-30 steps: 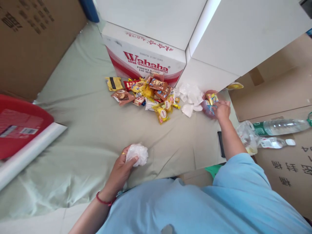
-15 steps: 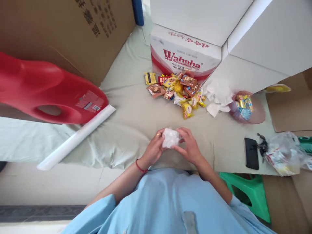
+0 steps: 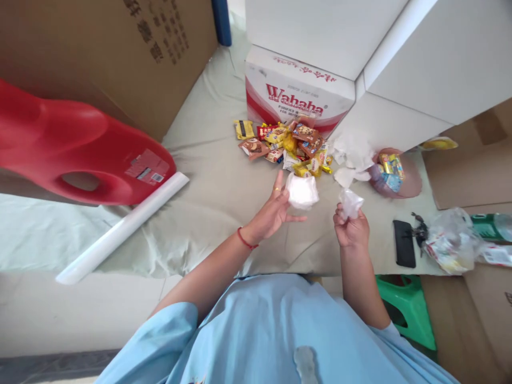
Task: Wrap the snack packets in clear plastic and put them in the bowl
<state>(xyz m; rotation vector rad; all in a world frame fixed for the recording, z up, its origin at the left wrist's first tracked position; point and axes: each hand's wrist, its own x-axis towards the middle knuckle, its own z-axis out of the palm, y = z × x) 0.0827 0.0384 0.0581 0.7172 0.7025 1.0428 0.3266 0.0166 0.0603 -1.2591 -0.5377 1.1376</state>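
My left hand (image 3: pixel 272 214) reaches forward over the cloth with its fingers spread, a ring on one of them. At its fingertips is a white, roughly square folded bundle (image 3: pixel 303 192), right by the near edge of the snack pile; whether the fingertips still touch it is hard to see. My right hand (image 3: pixel 351 229) is closed around a crumpled, translucent white wrapper (image 3: pixel 352 202). Just beyond that wrapper lie more crumpled white scraps (image 3: pixel 350 154). Small wrapped snacks (image 3: pixel 276 136) in yellow, brown and red are heaped in front of the Wahaha box (image 3: pixel 298 90).
A pink bowl (image 3: pixel 412 178) holding packets is at right, with a black phone (image 3: pixel 404 242) and a plastic bag (image 3: pixel 454 240) nearer me. On the left are a red jug (image 3: pixel 100 144), a white roll (image 3: pixel 124 229) and a large carton (image 3: pixel 100 48). A green stool (image 3: pixel 412 306) stands below the edge.
Both hands held a white bundle together before. They have parted: the left moved forward with the folded bundle towards the snacks, the right moved right, gripping a crumpled wrapper. The view shifted slightly.
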